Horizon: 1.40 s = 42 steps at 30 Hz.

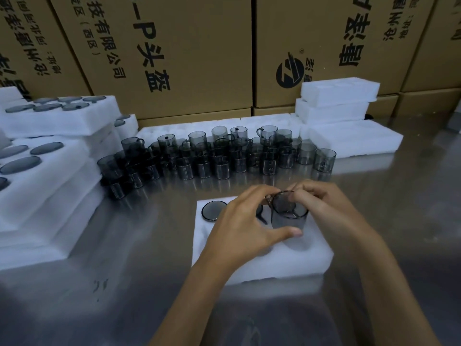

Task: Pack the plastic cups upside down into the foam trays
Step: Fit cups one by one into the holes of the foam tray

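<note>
Both hands met over the white rectangular foam tray [262,260] on the steel table [124,283]. The left hand [239,228] curled thumb and fingers round a smoky transparent plastic cup [288,216], while the right hand [316,206] pinched its rim at two o'clock. The cup stood partly sunk in a tray pocket. At ten o'clock another seated cup's round dark base [213,210] showed.

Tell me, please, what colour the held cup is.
Smoky translucent grey cup, seen in the head view.
</note>
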Tool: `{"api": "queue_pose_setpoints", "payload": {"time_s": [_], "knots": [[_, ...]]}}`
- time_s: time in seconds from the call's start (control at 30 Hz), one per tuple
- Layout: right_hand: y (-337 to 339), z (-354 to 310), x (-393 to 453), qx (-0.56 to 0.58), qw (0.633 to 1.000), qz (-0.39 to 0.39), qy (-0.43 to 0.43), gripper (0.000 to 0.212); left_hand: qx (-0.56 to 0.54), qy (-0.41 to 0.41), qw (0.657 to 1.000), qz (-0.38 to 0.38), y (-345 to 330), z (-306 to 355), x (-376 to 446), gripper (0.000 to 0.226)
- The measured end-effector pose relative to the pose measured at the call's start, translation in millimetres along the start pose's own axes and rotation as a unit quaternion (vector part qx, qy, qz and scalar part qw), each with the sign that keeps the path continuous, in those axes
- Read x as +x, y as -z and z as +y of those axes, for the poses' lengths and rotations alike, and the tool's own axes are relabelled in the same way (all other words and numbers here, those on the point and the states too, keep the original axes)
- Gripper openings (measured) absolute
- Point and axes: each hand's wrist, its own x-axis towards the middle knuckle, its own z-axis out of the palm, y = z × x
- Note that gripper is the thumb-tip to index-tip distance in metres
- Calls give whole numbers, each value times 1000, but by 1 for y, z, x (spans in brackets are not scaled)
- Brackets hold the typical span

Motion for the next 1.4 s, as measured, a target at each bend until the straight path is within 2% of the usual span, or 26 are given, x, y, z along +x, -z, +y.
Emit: {"api": "queue_pose_setpoints", "payload": {"time_s": [0.1,0.2,0.37,0.5,0.67,0.8,0.9,1.0,1.13,1.3,1.4], "knots": [[5,2,-1,-5,1000,-13,-13,26,7,14,999,-36,-2,1,-2,70],[8,4,-2,-5,999,-42,-31,24,-1,9,999,-40,-1,3,-2,68],[6,-4,-6,18,998,-42,-35,37,9,14,999,-46,-5,8,-3,71],[7,-1,-5,30,998,-48,-37,21,24,18,998,-56,-5,9,-4,67],[14,4,1,-57,994,-89,-36,27,35,24,996,-75,-6,8,-5,63],[20,12,5,-140,984,-101,-40,19,44,28,994,-94,-7,7,-5,61],[22,13,3,-100,985,-119,-72,43,-6,48,993,-105,-4,8,-6,48],[23,18,7,-87,984,-138,-76,66,-56,47,994,-84,-3,7,-4,30],[23,25,9,-86,974,-177,-114,94,-58,51,992,-96,-2,5,-3,26],[23,31,11,-95,966,-202,-131,109,-14,58,993,-99,-3,-1,-3,30],[21,35,10,-63,967,-199,-147,110,24,55,992,-113,-5,-3,-4,36]]}}
